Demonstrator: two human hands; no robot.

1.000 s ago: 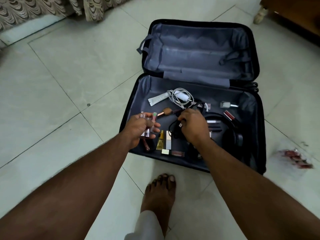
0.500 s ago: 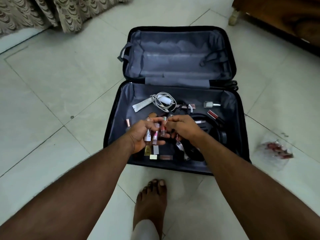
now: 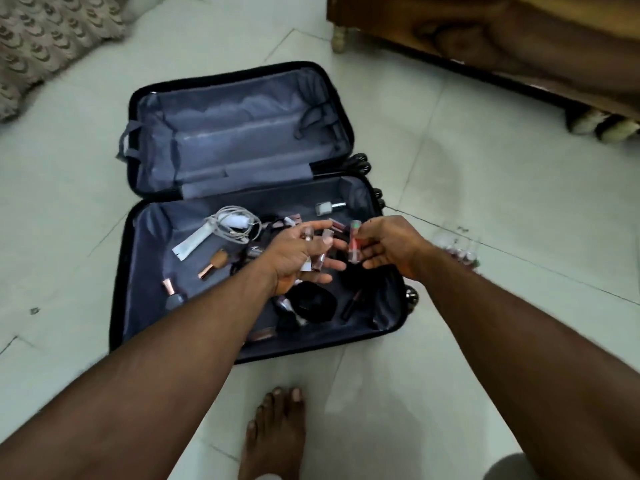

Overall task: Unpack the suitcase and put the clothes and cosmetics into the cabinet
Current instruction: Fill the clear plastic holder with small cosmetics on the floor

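A black suitcase (image 3: 138, 258) with grey lining lies open on the tiled floor. Its near half holds loose cosmetics: a white tube (image 3: 190, 243), a makeup brush (image 3: 214, 262), a rose-capped bottle (image 3: 172, 293), a nail polish bottle (image 3: 325, 207), plus a white cable (image 3: 235, 223) and black items (image 3: 311, 303). My left hand (image 3: 298, 258) hovers over the case, palm up, holding several small lip-gloss tubes (image 3: 318, 258). My right hand (image 3: 388, 245) is beside it, pinching a red lip-gloss tube (image 3: 355, 244) upright.
A wooden cabinet (image 3: 502, 39) on short legs stands at the back right. A clear plastic pouch (image 3: 460, 251) with reddish items lies on the floor right of the suitcase. Patterned fabric (image 3: 41, 39) hangs at the top left. My bare foot (image 3: 273, 434) is in front of the case.
Both hands have lifted off the suitcase's contents and shifted right. My right hand left the black cable and now holds a red tube; my left palm has turned up.
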